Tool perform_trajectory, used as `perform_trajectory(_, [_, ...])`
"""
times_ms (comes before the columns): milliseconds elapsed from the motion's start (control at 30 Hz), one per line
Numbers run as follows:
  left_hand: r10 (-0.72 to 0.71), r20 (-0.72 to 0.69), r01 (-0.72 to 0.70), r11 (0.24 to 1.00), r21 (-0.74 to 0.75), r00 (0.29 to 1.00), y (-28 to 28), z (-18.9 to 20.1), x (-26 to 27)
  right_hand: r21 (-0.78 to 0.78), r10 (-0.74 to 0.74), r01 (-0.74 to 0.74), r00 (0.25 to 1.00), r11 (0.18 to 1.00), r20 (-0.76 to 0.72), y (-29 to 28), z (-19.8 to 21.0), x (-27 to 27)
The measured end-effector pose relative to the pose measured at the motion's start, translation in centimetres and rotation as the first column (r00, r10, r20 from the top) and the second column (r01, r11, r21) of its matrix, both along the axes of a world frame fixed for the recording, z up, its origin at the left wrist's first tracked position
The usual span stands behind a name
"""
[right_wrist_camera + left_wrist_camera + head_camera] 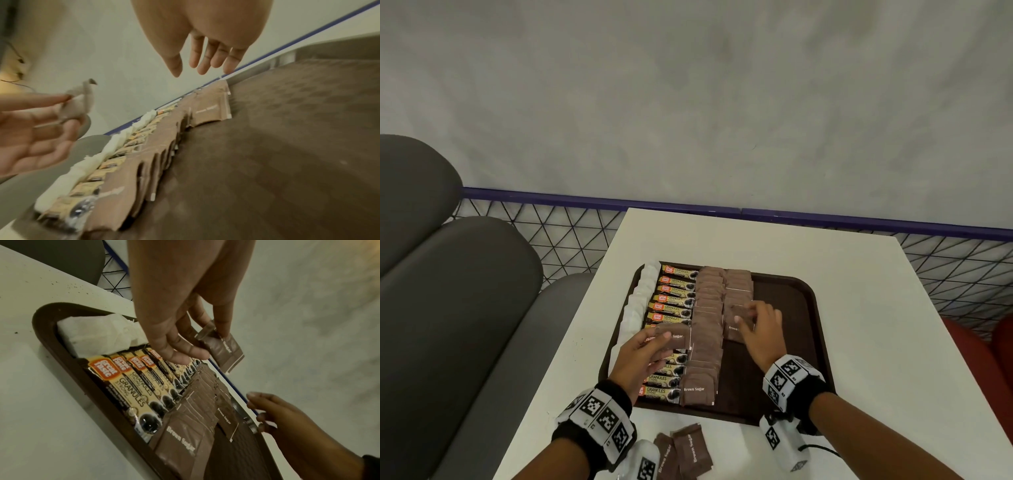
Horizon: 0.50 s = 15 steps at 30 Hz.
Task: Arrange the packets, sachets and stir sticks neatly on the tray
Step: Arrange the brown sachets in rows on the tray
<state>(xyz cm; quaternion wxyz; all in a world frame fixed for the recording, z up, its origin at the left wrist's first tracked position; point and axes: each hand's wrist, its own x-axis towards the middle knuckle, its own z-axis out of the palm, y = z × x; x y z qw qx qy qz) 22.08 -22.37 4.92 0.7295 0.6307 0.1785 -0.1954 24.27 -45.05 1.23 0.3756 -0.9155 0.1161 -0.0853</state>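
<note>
A brown tray [791, 308] on the white table holds a column of white sachets [640, 301], a column of coffee granule packets [671, 298] and two columns of brown sugar sachets [709, 308]. My left hand [654, 342] pinches one brown sugar sachet [224, 350] above the coffee packets [131, 386]. My right hand [753, 322] hovers with relaxed fingers [203, 65] over the near end of the shorter sugar column [211, 110], holding nothing. Several loose brown sugar sachets [688, 452] lie on the table in front of the tray. No stir sticks are in sight.
The tray's right half [287, 146] is bare. The white table [876, 308] extends to the right and behind the tray. Grey padded seats [448, 274] stand to the left, a mesh railing [571, 240] runs behind, and a red seat [979, 359] is at right.
</note>
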Motion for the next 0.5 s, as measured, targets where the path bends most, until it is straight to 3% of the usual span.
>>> perform_trajectory(100, [-0.012,0.014,0.012,1.000,0.010,1.000,-0.4,0.3,-0.2,0.082,0.177,-0.176,0.984,0.981,-0.008,1.7,1.0,0.0])
perform_trajectory(200, [-0.025,0.027,0.024,0.999,0.024,0.999,-0.6,0.4,-0.3,0.251,0.358,-0.329,0.930,0.910,-0.081,3.8,1.8,-0.4])
perform_trajectory(333, [-0.014,0.037,0.012,0.999,0.051,0.999,-0.4,0.4,-0.5,0.521,0.414,-0.338,0.910,0.783,-0.032,5.4,2.5,-0.9])
perform_trajectory(500, [-0.002,0.049,0.001,0.999,0.036,0.999,-0.3,0.5,-0.7,0.618,0.443,-0.328,0.896,0.714,-0.036,5.8,2.3,-1.1])
